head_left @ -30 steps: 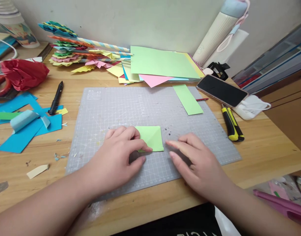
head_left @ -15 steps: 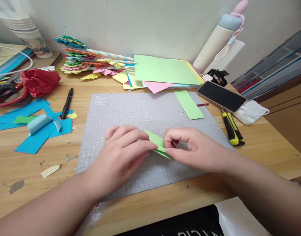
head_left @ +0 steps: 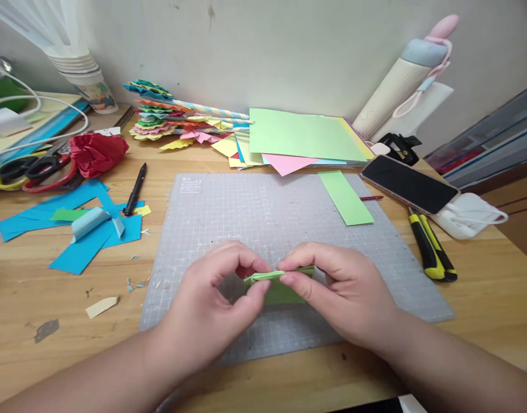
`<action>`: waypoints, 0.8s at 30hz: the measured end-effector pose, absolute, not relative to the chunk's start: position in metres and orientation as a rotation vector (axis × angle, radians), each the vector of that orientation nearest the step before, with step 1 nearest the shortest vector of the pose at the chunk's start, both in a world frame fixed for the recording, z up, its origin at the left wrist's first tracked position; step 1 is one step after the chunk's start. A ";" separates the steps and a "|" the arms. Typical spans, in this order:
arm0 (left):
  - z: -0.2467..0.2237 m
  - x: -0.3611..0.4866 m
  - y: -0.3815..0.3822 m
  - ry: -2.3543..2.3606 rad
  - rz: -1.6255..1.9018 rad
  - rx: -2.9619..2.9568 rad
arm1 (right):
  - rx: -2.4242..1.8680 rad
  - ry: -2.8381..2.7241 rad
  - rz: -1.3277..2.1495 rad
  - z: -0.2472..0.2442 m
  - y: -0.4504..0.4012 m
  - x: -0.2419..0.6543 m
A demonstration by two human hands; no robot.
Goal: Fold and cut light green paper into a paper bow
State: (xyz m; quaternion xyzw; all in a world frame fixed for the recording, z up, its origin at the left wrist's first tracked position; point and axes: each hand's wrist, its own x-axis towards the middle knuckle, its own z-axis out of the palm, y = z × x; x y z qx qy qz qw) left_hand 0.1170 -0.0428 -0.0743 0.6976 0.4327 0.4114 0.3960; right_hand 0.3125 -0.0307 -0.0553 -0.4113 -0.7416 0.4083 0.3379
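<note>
Folded light-green paper (head_left: 284, 295) is held over the front half of the grey cutting mat (head_left: 229, 218). My left hand (head_left: 218, 298) pinches its folded upper edge between thumb and forefinger. On the same edge, just to the right, my right hand (head_left: 340, 292) pinches with thumb and forefinger, and the two sets of fingertips nearly meet. Several layers show along the top, while a flat part hangs below toward me. Fingers cover parts of the paper. Another green paper strip (head_left: 346, 198) lies flat at the mat's back right.
Blue paper strips (head_left: 74, 246), a black pen (head_left: 135, 189), scissors (head_left: 39, 169) and crumpled red paper (head_left: 98, 155) lie left. Behind the mat are green sheets (head_left: 306, 135) and layered paper flowers (head_left: 155, 115). A phone (head_left: 412, 183) and yellow-black cutter (head_left: 432, 246) lie right.
The green paper has gone from lying slanted on the mat to being held with its folded edge up. My left hand has turned from flat over it to pinching it. The view has shifted slightly.
</note>
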 end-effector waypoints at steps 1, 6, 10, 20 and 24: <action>-0.074 0.117 -0.043 1.089 1.041 1.737 | -1.097 -1.917 1.016 -0.056 -0.033 0.311; -0.076 0.116 -0.045 1.063 1.069 1.712 | -1.116 -1.866 0.944 -0.057 -0.037 0.308; -0.075 0.114 -0.044 1.069 1.084 1.899 | -1.072 -1.907 0.917 -0.057 -0.039 0.310; -0.058 0.114 -0.047 0.999 0.968 2.167 | -0.918 -2.212 0.779 -0.052 -0.041 0.312; -0.056 0.116 -0.051 0.929 0.940 2.121 | -0.805 -2.268 0.799 -0.051 -0.041 0.309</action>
